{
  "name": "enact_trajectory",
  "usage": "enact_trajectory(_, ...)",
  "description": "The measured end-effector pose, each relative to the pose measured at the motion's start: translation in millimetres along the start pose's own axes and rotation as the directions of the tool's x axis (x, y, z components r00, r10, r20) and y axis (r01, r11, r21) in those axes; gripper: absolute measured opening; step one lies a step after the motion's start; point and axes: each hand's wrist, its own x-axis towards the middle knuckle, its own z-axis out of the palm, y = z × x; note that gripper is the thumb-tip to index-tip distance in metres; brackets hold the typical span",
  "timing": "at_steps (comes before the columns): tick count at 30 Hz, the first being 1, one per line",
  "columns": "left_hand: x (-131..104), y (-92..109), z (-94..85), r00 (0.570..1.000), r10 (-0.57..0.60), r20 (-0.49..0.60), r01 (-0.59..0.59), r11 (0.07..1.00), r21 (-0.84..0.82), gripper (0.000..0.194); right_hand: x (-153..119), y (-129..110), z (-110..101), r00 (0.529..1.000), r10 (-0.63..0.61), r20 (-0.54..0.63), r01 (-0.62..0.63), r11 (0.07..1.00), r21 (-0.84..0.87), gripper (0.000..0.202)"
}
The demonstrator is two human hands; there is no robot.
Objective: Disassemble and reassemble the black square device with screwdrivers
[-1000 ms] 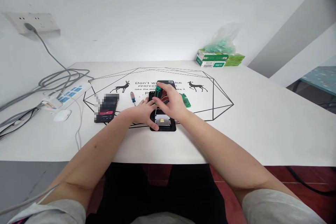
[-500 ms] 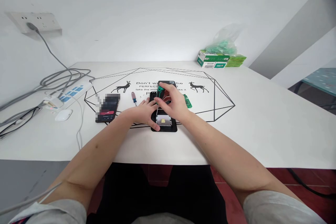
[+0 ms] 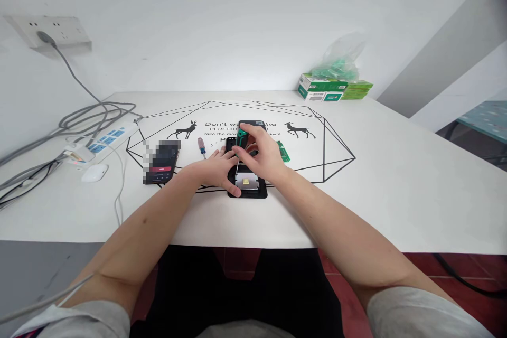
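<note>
My right hand (image 3: 263,153) is closed round the green and black handle of a screwdriver (image 3: 241,139). Its thin shaft points down to the upper left part of a black device casing (image 3: 259,194), which lies flat on the table. Inside the casing is a silvery plate with a small pale yellow square (image 3: 246,181). My left hand (image 3: 217,169) lies with fingers spread along the casing's left side, its thumb on the lower left edge. Beyond the hands are a black part (image 3: 230,143), partly hidden, and a dark rectangular piece (image 3: 253,123). A green circuit board (image 3: 284,152) shows past my right hand.
A second screwdriver (image 3: 202,148) lies left of the black part, near tiny scattered pieces. Further left are a phone (image 3: 162,161), a white earbud case (image 3: 95,172) and a power strip (image 3: 113,137) with coiled cables. Green and white boxes (image 3: 322,87) stand by the wall.
The view has shifted very slightly. Both hands and the screwdriver keep nearly the same place over the casing.
</note>
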Motion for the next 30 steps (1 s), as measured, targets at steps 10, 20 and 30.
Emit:
enact_trajectory(10,2.0,-1.0,1.1,1.000,0.006,0.008,-0.006,1.000,0.008,0.147,0.8,-0.2,-1.5,1.000,0.002,0.003,-0.002,1.000,-0.005,0.051)
enact_trajectory(20,0.7,1.8,-1.8,1.000,0.009,0.007,-0.009,1.000,-0.027,0.150,0.9,0.3,-1.7,0.994,0.107,-0.015,-0.107,0.994,-0.009,0.048)
enact_trajectory(30,1.0,1.1,-1.0,1.000,-0.020,0.013,0.021,0.999,-0.037,0.150,0.6,0.8,0.0,0.995,0.093,-0.035,-0.092,0.996,0.019,0.050)
